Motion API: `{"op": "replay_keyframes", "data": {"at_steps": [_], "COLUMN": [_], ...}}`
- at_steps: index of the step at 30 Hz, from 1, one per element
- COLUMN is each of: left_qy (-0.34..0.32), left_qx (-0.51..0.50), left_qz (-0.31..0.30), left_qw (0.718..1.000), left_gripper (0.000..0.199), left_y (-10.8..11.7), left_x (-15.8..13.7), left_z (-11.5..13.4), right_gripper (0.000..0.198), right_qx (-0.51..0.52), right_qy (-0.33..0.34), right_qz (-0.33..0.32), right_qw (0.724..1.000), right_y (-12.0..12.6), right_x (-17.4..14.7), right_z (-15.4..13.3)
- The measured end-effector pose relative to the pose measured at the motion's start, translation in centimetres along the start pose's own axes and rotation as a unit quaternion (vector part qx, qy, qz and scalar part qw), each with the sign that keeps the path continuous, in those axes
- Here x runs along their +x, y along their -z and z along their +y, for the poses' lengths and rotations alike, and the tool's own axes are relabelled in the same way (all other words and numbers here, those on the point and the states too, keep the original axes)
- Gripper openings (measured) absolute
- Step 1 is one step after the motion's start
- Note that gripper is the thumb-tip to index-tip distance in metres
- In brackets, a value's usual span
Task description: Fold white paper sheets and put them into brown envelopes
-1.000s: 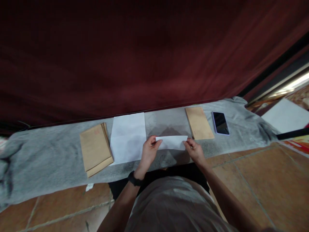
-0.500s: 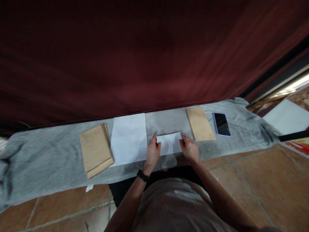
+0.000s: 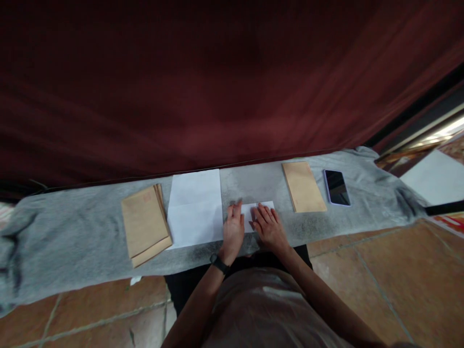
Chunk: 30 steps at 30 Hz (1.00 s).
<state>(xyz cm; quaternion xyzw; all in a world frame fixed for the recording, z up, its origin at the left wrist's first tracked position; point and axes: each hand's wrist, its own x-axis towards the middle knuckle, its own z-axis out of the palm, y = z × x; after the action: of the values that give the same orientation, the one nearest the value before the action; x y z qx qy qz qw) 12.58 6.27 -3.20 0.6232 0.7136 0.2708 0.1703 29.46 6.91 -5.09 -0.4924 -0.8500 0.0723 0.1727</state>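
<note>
A small folded sheet of white paper lies flat on the grey cloth in front of me. My left hand rests at its left edge, fingers stretched forward. Across its right half my right hand lies flat with the fingers spread, covering much of the sheet. Just left of my left hand is larger white paper, with a faint crease across it. A stack of brown envelopes sits beyond that on the left. On the right lies another brown envelope or small stack.
A phone in a light purple case lies right of the brown envelope. Grey cloth covers the long narrow surface, backed by a dark red curtain. Tiled floor shows below; a white scrap lies near the front edge.
The folded paper was held up by its two sides between both hands; now it lies flat. My right hand has moved left onto it, and both hands have opened out.
</note>
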Motion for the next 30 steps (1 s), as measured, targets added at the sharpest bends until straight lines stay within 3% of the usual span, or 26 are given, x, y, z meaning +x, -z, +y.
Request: {"op": "replay_keyframes", "data": {"at_steps": [9,14,22,30], "left_qy": [-0.086,-0.138,-0.15,-0.136], "left_qx": [0.142,0.147,0.176,0.188], "left_qz": [0.012,-0.027,-0.04,-0.028], "left_qw": [0.986,0.979,0.972,0.972], "left_gripper": [0.041,0.058,0.082,0.086], "left_y": [-0.7,-1.4,-0.9,-0.1], "left_x": [-1.5,-3.8,-5.7,-7.5], "left_z": [0.6,1.5,0.8,-0.5], "right_gripper": [0.051,0.052,0.054,0.058], "right_qx": [-0.038,-0.041,-0.039,-0.063], "right_qy": [-0.006,0.008,-0.003,-0.03], "right_qz": [-0.011,-0.022,-0.006,0.025], "right_qw": [0.999,0.999,0.999,0.997], "right_y": [0.0,0.2,-0.1,-0.3], "right_x": [-0.2,-0.4,-0.8,-1.7], "right_z": [-0.3,-0.1,0.3,1.5]}}
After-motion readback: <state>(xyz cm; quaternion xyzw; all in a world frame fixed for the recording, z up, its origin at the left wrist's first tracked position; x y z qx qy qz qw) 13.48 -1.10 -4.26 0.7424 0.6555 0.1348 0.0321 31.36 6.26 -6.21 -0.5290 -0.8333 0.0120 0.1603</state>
